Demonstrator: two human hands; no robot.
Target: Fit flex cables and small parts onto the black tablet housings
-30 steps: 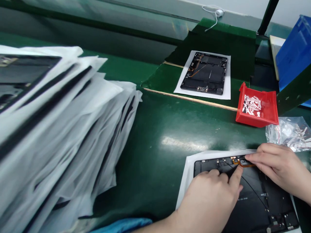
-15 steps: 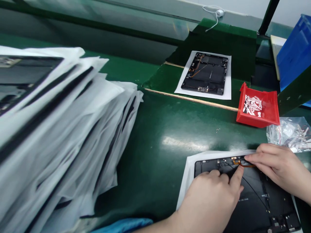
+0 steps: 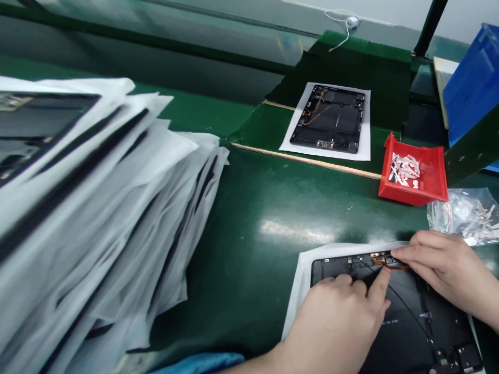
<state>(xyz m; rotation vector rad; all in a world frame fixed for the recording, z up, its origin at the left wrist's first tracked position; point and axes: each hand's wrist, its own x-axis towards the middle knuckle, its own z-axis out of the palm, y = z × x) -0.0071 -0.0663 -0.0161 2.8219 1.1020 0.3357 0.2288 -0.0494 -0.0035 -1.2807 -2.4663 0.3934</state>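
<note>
A black tablet housing (image 3: 401, 332) with its inside showing lies on a white sheet (image 3: 298, 280) at the lower right. My left hand (image 3: 343, 317) reaches over it, index fingertip on an orange flex cable (image 3: 393, 267) near the far edge. Its other fingers are curled, and their undersides are hidden. From the right comes my right hand (image 3: 444, 265), its fingers closed together at the far edge, where the cable runs in under them. A thin black wire (image 3: 409, 311) crosses the housing diagonally.
At the left leans a tall stack of white sheets (image 3: 128, 208) with dark panels between. Another opened tablet (image 3: 331, 119) lies further back. A red bin (image 3: 432, 176) of small white pieces, a clear plastic bag (image 3: 463, 213) and a blue crate (image 3: 475, 88) stand at the right.
Both hands stay at the same spot on the flex cable. Only a very slight shift of the whole view shows.
</note>
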